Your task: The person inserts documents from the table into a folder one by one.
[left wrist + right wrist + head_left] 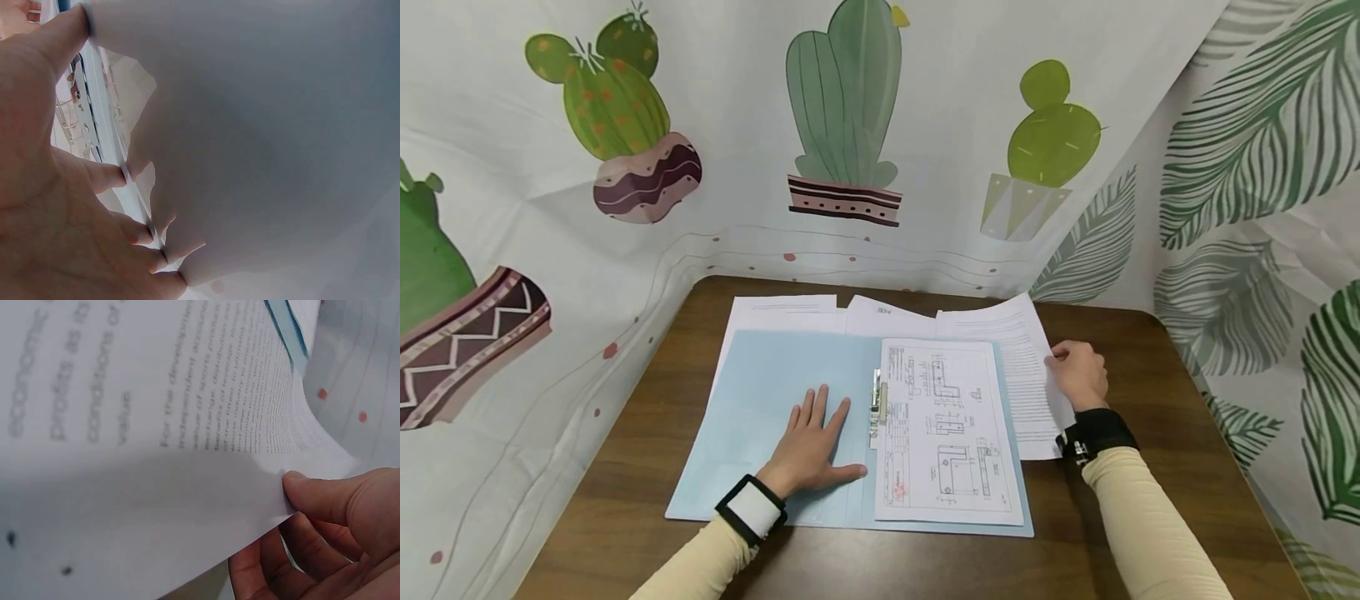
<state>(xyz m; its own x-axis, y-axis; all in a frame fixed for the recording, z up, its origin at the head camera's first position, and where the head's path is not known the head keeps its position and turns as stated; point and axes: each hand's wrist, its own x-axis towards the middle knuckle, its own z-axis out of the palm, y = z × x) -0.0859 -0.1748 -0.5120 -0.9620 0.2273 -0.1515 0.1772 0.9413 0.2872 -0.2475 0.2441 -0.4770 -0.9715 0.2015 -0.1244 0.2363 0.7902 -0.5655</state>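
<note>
A light blue folder [745, 417] lies spread on the table. My left hand [812, 442] rests on its left cover with fingers spread and straight. A metal clip [878, 404] runs by the spine, next to a sheet with technical drawings [958, 433] on the right cover. Between thumb and fingers, my right hand [1079, 375] pinches the right edge of a printed sheet [1030, 392] that lies partly under the folder. In the right wrist view this text sheet [125, 506] bends up at the thumb, and two dark holes show near its edge.
More white papers [782, 310] stick out behind the folder's far edge. The brown wooden table [632, 433] has a fabric backdrop with cactus prints [850, 100] at its back and leaf prints at the right.
</note>
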